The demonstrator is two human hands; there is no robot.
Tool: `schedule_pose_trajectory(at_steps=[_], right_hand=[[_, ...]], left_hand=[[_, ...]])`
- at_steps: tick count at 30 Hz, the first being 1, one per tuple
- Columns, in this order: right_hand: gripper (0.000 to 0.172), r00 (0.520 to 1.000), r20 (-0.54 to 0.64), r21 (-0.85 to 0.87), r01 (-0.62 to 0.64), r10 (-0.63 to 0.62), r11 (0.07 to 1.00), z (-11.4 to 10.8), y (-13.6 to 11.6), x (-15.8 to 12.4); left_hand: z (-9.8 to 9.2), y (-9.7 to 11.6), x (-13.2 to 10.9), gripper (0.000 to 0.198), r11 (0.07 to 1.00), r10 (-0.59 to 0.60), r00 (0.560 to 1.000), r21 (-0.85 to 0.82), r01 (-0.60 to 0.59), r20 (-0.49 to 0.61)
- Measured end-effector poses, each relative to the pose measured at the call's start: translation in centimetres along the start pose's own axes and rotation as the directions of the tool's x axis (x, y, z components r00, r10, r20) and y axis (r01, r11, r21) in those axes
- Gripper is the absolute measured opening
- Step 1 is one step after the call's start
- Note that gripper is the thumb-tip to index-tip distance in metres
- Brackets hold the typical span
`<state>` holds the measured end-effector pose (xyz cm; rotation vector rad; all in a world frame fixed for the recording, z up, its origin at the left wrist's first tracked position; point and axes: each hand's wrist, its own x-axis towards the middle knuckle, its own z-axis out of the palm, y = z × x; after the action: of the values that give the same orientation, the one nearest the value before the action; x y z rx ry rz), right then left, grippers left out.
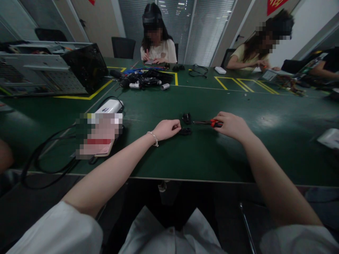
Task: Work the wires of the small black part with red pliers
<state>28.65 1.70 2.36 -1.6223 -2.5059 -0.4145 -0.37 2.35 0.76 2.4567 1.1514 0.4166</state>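
My right hand (231,126) is closed round the red and black handles of a pair of pliers (214,123), whose thin dark jaws point left. Just past their tip lies a small black bundled piece (186,118) on the green table (159,162). My left hand (167,129), with a chain bracelet at the wrist, has its fingers pinched at the left end of another small black piece (186,131), nearer to me. The pliers touch neither piece as far as I can see.
At the left are a white device (112,105), a phone (106,150) and looped black cables (35,158). An open computer case (45,68) stands farther back. Tangled cables (148,78) lie beyond my hands. Other people (159,49) sit across the table.
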Motion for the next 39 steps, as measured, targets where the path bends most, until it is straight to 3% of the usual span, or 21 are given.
schedule_pose_trajectory(at_steps=[6, 13, 16, 19, 21, 23, 26, 28, 34, 39], right_hand=[[0.028, 0.999, 0.020, -0.014, 0.026, -0.026, 1.000, 0.1, 0.8, -0.1], [0.032, 0.997, -0.051, 0.037, 0.056, -0.054, 0.998, -0.1, 1.0, -0.2], [0.038, 0.991, -0.131, 0.136, 0.038, -0.020, 0.990, -0.2, 0.7, 0.0], [0.049, 0.972, -0.210, 0.356, -0.021, 0.102, 0.934, 0.0, 0.2, 0.4], [0.048, 0.942, -0.210, 0.562, -0.102, 0.260, 0.821, 0.2, -0.4, 0.6], [0.042, 0.925, -0.095, 0.787, -0.156, 0.367, 0.597, 0.3, -1.1, 0.9], [0.036, 0.944, 0.152, 0.967, -0.203, 0.293, 0.151, 0.3, -1.9, 1.0], [0.038, 0.948, 0.243, 0.969, -0.245, 0.204, -0.016, 0.1, -2.3, 1.0], [0.048, 0.949, 0.281, 0.956, -0.263, 0.141, -0.128, -0.3, -2.4, 0.8], [0.047, 0.937, 0.321, 0.909, -0.265, 0.137, -0.321, -0.7, -2.6, 0.8]], left_hand=[[-0.1, 0.0, 0.0, 0.016, 1.000, -0.003, 1.000, -0.002, 0.003, 0.007], [0.3, -0.2, 0.1, 0.015, 1.000, 0.013, 1.000, 0.011, -0.013, -0.026], [0.3, -0.3, 0.1, 0.015, 1.000, 0.007, 1.000, 0.014, -0.007, -0.030], [0.3, -0.3, 0.2, 0.015, 1.000, 0.006, 1.000, 0.004, -0.006, -0.026], [0.3, -0.3, 0.2, 0.015, 1.000, 0.002, 1.000, 0.000, -0.002, -0.020], [0.3, -0.3, 0.1, 0.016, 1.000, -0.003, 1.000, 0.007, 0.004, -0.019], [0.4, -0.4, 0.1, 0.017, 1.000, 0.002, 0.999, 0.015, -0.001, -0.033], [0.4, -0.4, 0.1, 0.017, 1.000, 0.004, 0.999, 0.016, -0.003, -0.036], [0.4, -0.4, 0.1, 0.018, 1.000, -0.013, 0.999, 0.018, 0.014, -0.037], [0.4, -0.4, 0.1, 0.016, 1.000, -0.015, 0.999, 0.008, 0.015, -0.041]])
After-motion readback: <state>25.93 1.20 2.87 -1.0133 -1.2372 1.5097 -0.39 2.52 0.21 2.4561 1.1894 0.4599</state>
